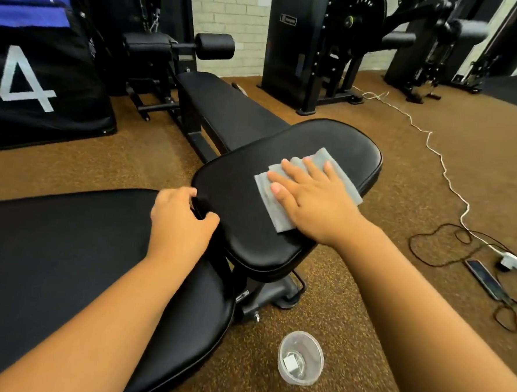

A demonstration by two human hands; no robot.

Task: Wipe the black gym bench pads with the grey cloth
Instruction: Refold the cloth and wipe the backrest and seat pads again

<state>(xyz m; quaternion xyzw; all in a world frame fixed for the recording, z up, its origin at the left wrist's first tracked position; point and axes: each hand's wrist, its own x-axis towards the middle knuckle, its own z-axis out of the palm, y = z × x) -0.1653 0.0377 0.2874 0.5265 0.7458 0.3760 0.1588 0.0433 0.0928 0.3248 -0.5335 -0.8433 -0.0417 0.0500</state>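
A folded grey cloth [273, 207] lies on the small black seat pad [231, 182] in the middle of the view. My right hand [313, 199] presses flat on the cloth with straight, spread fingers. My left hand [181, 221] grips the seat pad's near left edge, fingers curled into the gap between it and the long black back pad [65, 259], which fills the lower left. A second black bench pad [226, 103] stretches away behind the seat pad.
A clear plastic cup [300, 361] stands on the brown floor below the seat pad. A phone [485, 279], a power strip [515, 261] and cables [443, 173] lie at the right. Black gym machines [317, 48] line the back wall.
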